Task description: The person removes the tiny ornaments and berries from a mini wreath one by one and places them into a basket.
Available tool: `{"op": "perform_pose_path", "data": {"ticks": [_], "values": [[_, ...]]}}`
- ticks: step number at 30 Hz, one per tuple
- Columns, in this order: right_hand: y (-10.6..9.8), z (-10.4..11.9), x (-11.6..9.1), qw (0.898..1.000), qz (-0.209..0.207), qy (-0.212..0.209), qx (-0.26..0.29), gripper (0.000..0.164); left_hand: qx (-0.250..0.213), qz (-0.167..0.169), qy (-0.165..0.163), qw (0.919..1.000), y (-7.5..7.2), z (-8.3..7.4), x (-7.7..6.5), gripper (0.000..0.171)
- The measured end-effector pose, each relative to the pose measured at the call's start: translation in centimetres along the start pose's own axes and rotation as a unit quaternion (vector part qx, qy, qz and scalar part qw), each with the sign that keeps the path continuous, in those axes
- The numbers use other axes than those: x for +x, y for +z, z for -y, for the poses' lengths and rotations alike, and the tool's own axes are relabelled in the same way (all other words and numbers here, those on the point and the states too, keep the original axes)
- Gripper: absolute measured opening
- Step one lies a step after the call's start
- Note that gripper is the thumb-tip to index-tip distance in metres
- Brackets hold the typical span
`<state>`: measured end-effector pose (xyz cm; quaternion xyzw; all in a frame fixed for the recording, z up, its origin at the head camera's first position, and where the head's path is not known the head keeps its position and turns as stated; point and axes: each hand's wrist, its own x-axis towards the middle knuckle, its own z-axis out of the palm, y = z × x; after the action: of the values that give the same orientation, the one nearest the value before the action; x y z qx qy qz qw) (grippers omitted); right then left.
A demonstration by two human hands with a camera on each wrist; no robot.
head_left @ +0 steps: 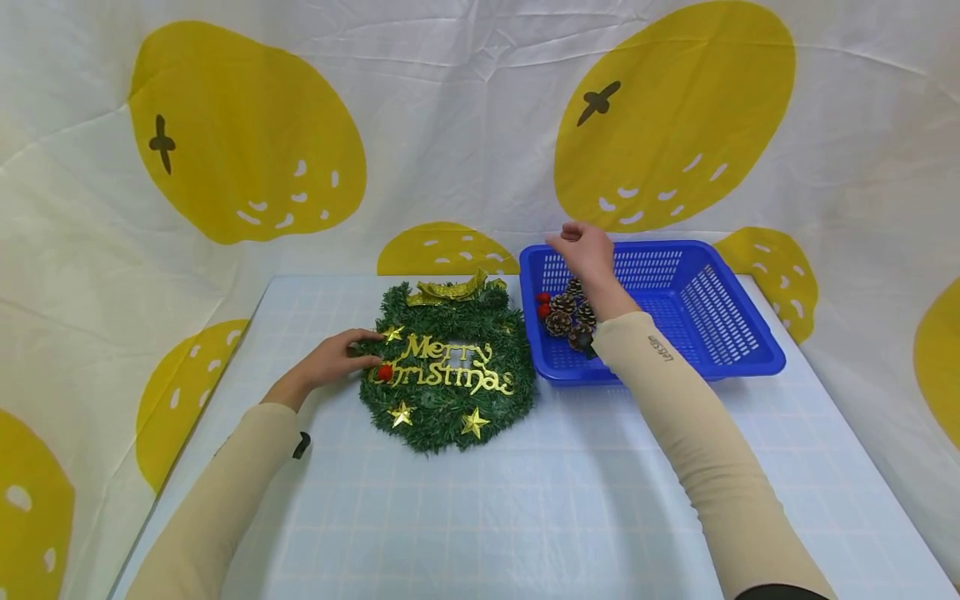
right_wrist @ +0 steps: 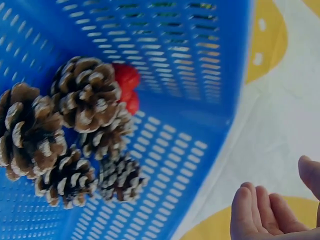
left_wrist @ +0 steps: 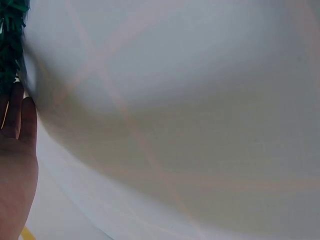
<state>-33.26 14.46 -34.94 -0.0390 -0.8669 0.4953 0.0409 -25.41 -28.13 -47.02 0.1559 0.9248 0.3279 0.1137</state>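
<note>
A green tinsel wreath [head_left: 435,425] lies flat on the table, with gold "Merry Christmas" lettering [head_left: 480,379], gold stars [head_left: 475,422] and a gold bow [head_left: 450,290]. My left hand [head_left: 335,360] rests at its left edge, fingers extended against the greenery, with the thumb tip beside a red berry [head_left: 385,372]. Over the back left of a blue plastic basket [head_left: 656,310], my right hand [head_left: 588,250] is raised with loosely bent fingers and nothing in them. Several pine cones [right_wrist: 85,95] and red berries [right_wrist: 127,82] lie inside the basket's left end.
The table [head_left: 450,517] has a pale blue checked cover. Behind it hangs a white cloth [head_left: 457,125] printed with yellow fruit shapes. The basket stands close to the wreath's right side, near the table's back edge.
</note>
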Motion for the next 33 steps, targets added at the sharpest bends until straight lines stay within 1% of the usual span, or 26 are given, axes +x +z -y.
{"op": "perform_pose_path", "data": {"ticks": [5, 17, 22, 25, 33], "values": [[0.4, 1.2, -0.5, 1.0, 0.011, -0.008, 0.011, 0.056, 0.005, 0.001, -0.009, 0.9999, 0.0, 0.2, 0.1, 0.058], [1.5, 3.2, -2.1, 0.998, 0.043, -0.024, 0.028, 0.056, 0.0, 0.006, -0.007, 1.0, 0.0, 0.2, -0.1, 0.057], [2.3, 4.0, -2.6, 0.998, 0.053, -0.029, 0.023, 0.055, -0.002, 0.004, -0.005, 1.0, 0.0, 0.2, 0.0, 0.057], [2.8, 4.5, -3.0, 0.997, 0.061, -0.035, 0.018, 0.055, -0.004, 0.003, -0.003, 1.0, 0.1, 0.2, 0.0, 0.057], [3.9, 5.5, -4.4, 0.993, 0.09, -0.062, 0.041, 0.052, 0.001, 0.005, -0.005, 1.0, 0.0, 0.0, -0.1, 0.057]]}}
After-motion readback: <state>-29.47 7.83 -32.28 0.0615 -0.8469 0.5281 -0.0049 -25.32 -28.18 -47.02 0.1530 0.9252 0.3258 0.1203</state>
